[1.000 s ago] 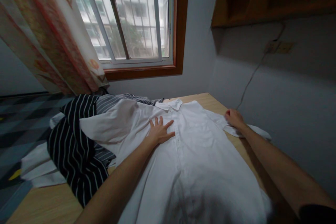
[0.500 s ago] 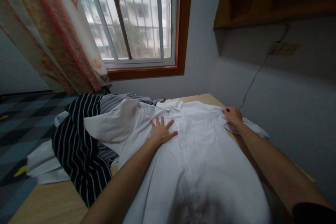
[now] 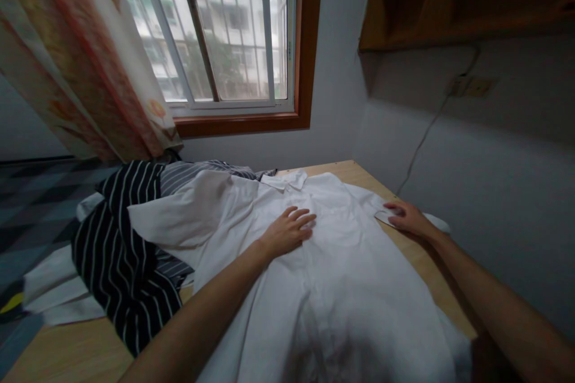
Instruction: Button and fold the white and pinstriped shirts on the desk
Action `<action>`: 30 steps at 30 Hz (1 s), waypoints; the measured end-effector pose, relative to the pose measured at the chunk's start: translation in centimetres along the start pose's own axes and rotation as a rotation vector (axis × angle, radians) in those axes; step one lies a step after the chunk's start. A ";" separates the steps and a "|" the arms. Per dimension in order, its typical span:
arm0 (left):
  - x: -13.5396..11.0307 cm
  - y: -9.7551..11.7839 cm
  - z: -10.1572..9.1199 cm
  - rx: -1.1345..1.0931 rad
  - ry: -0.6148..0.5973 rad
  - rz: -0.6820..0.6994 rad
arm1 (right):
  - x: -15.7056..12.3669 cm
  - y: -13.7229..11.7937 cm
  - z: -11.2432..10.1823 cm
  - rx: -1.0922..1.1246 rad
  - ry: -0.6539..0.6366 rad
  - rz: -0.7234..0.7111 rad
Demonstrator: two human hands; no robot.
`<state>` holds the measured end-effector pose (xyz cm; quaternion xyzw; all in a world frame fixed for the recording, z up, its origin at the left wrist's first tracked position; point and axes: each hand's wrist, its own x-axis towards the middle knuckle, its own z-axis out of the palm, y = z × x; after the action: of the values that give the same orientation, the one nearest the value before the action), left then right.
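A white button-up shirt [image 3: 341, 263] lies spread with its collar toward the window. My left hand [image 3: 291, 230] rests on the chest beside the button line, with its fingers stretched out and slightly apart, gripping nothing. At the end of the sleeve on the right, my right hand [image 3: 406, 218] has its curled fingers and thumb on the cloth near the sleeve opening. The other short sleeve stretches left over a black-and-white striped garment [image 3: 121, 245].
The shirt lies on a light wooden table [image 3: 81, 347]. More white cloth [image 3: 67, 287] hangs at the left, beside a checked bedspread [image 3: 31, 203]. A window [image 3: 233, 42] with a curtain [image 3: 90, 60] is behind; a wall shelf [image 3: 417, 6] and cable [image 3: 420, 143] are at right.
My left hand has slid a little right across the shirt front, its fingers less widely spread. My right hand has lowered and drawn the sleeve end slightly toward me. The view has shifted slightly right.
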<state>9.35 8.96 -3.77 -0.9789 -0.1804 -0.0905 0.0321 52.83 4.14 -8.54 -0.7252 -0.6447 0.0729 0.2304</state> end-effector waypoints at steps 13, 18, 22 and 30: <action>-3.1 -0.8 1.7 -0.286 0.103 -0.196 | 0.2 0.4 -2.2 -0.634 0.393 0.108; -2.8 -0.3 1.9 -0.256 0.052 -0.195 | 1.3 0.9 -3.3 -0.528 0.383 0.412; -2.7 0.2 2.6 -0.226 0.070 -0.250 | 3.1 -2.5 -3.5 -0.382 0.441 0.386; -1.7 2.1 2.9 -0.224 0.084 -0.394 | 3.4 -18.9 5.7 0.065 0.096 -0.109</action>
<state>8.98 6.69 -7.02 -0.9176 -0.3553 -0.1551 -0.0875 34.04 9.95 -4.90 -0.6837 -0.6689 0.0462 0.2882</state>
